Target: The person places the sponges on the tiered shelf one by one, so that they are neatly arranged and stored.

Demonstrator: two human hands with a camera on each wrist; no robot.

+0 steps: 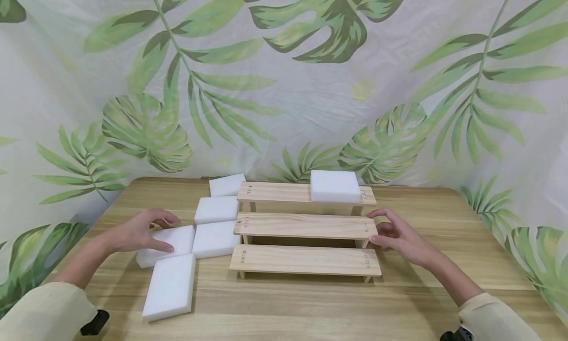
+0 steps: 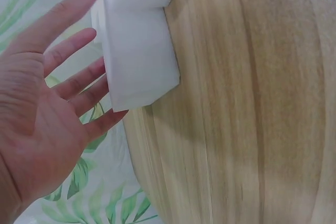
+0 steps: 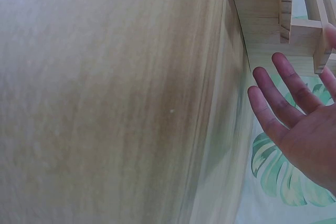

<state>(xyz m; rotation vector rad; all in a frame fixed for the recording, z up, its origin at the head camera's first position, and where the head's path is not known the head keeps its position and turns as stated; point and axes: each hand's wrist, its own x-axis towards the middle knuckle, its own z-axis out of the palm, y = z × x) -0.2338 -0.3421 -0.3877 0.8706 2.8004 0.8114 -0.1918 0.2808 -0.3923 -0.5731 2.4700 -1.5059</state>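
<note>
My left hand (image 1: pixel 141 230) is over a white foam block (image 1: pixel 179 240) on the left, its thumb along the block's top. In the left wrist view, the fingers of this hand (image 2: pixel 58 93) are spread beside the block's edge (image 2: pixel 142 61); whether they touch it is unclear. My right hand (image 1: pixel 401 236) is at the right end of the middle wooden shelf board (image 1: pixel 306 225), with thumb and index finger at its edge. The right wrist view has the other fingers of that hand (image 3: pixel 310 124) extended and apart from the wood. Another foam block (image 1: pixel 336 186) lies on the back board's right part.
Several foam blocks, among them a near one (image 1: pixel 170 286) and a far one (image 1: pixel 227 184), lie left of the stepped stand. Its front board (image 1: pixel 305 260) is lowest, its back board (image 1: pixel 275 192) highest. A leaf-patterned cloth (image 1: pixel 306 109) hangs behind the wooden table (image 1: pixel 284 309).
</note>
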